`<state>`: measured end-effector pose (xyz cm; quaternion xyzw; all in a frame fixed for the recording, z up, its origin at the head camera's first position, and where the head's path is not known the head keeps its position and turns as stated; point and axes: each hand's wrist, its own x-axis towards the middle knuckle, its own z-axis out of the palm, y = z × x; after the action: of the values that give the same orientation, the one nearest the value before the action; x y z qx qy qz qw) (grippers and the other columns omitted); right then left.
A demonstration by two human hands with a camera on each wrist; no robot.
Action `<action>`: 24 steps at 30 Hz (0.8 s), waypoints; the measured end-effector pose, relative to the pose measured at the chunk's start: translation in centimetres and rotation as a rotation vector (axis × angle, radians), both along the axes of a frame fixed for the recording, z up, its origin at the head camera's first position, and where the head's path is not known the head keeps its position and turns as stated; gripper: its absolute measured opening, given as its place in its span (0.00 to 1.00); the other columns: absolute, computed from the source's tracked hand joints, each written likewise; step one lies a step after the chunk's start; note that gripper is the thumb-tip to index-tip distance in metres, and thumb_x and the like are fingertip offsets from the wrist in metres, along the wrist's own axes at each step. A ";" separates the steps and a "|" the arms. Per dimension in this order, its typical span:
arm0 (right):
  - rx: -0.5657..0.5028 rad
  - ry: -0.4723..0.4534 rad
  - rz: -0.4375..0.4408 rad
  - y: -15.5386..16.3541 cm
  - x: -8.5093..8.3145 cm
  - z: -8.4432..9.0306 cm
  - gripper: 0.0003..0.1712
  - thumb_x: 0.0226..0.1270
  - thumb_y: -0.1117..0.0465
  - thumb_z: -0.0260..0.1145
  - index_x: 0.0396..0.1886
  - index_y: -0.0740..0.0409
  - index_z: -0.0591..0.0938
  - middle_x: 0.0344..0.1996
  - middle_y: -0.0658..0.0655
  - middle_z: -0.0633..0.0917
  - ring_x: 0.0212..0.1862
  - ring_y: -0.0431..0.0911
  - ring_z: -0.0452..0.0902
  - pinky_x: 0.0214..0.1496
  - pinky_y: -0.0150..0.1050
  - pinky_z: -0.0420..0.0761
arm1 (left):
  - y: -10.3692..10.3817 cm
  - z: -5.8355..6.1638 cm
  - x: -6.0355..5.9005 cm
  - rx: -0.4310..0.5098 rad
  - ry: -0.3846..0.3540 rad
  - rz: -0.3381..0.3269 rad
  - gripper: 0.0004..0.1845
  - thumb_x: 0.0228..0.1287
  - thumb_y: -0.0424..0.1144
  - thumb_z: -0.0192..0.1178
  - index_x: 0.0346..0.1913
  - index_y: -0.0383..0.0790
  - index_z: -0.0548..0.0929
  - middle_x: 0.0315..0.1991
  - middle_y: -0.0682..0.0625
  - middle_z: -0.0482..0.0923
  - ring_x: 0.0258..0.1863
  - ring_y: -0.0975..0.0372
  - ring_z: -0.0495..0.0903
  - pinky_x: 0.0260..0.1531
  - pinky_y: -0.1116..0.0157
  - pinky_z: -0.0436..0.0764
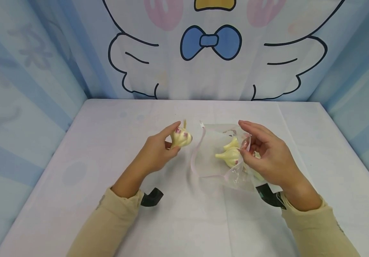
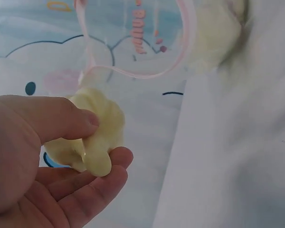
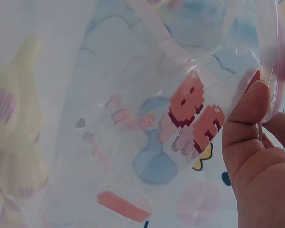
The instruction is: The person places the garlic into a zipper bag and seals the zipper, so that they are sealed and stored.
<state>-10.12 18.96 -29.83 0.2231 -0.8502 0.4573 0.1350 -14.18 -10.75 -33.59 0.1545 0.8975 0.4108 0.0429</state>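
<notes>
A: Where do we stand with the clear bag [image 1: 218,157]?

B: Our right hand [image 1: 264,157] pinches its edge, holding the mouth open above the counter [image 1: 107,117]. Two garlic bulbs [image 1: 230,152] already lie inside it.

A: And our left hand [image 1: 156,151]?

B: It grips another garlic bulb [image 1: 181,137], just left of the bag's mouth, not yet inside.

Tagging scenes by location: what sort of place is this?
Probably a staged recording booth, not a home: a white-covered table boxed in by cartoon-printed backdrop walls, with only garlic bulbs and a clear zip bag in the hands.
</notes>
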 end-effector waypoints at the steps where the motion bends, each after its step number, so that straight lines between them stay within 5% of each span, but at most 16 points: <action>1: 0.001 -0.002 -0.002 0.0 0.0 0.0 0.36 0.56 0.82 0.67 0.67 0.66 0.75 0.63 0.60 0.76 0.37 0.41 0.71 0.40 0.20 0.75 | -0.1 0.2 0.1 0.006 0.001 -0.004 0.41 0.65 0.32 0.67 0.78 0.49 0.61 0.61 0.41 0.77 0.45 0.56 0.84 0.35 0.64 0.84; 7: 0.007 -0.008 -0.009 -0.1 0.0 0.0 0.36 0.57 0.81 0.67 0.67 0.66 0.75 0.63 0.60 0.76 0.37 0.41 0.71 0.40 0.20 0.75 | -0.1 1.6 1.0 0.093 0.000 -0.027 0.44 0.63 0.32 0.70 0.78 0.47 0.60 0.66 0.41 0.74 0.48 0.55 0.85 0.42 0.63 0.84; 16: 0.003 -0.003 -0.001 -0.2 -0.1 0.1 0.36 0.57 0.81 0.67 0.67 0.66 0.75 0.62 0.60 0.77 0.36 0.41 0.71 0.39 0.20 0.75 | 0.2 2.4 1.8 0.152 0.025 -0.031 0.37 0.59 0.32 0.73 0.71 0.40 0.71 0.57 0.42 0.82 0.46 0.58 0.86 0.44 0.63 0.84; 24: 0.005 -0.003 0.002 -0.2 -0.1 0.0 0.36 0.56 0.81 0.67 0.67 0.66 0.75 0.62 0.59 0.77 0.36 0.41 0.70 0.39 0.20 0.75 | 0.6 2.7 2.2 0.156 0.080 -0.050 0.22 0.55 0.35 0.75 0.54 0.35 0.85 0.46 0.47 0.86 0.39 0.61 0.87 0.38 0.67 0.84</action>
<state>-10.17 18.76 -29.80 0.2235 -0.8513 0.4556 0.1330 -11.98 -10.11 -30.88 0.1957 0.8597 0.4718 0.0051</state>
